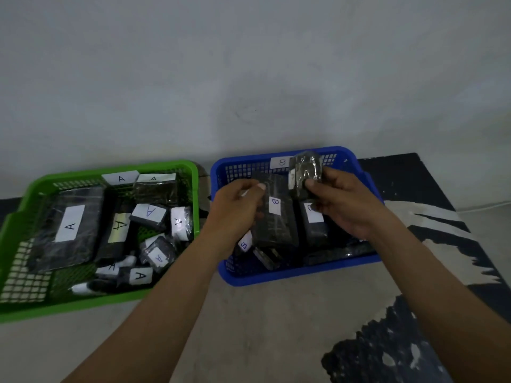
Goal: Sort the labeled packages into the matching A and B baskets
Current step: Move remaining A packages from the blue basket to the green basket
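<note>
A green basket [16,217] tagged A on the left holds several black wrapped packages with white A labels. To its right a blue basket [298,270] tagged B holds several black packages with B labels. Above the blue basket, my right hand [345,205] grips a small black wrapped package [307,170]; its white label edge shows, the letter hidden. My left hand [235,211] holds a long black package [273,214] labelled B, tilted over the blue basket.
Both baskets stand on a pale floor against a grey wall. A dark patterned mat [414,341] lies at the right, under and beside the blue basket.
</note>
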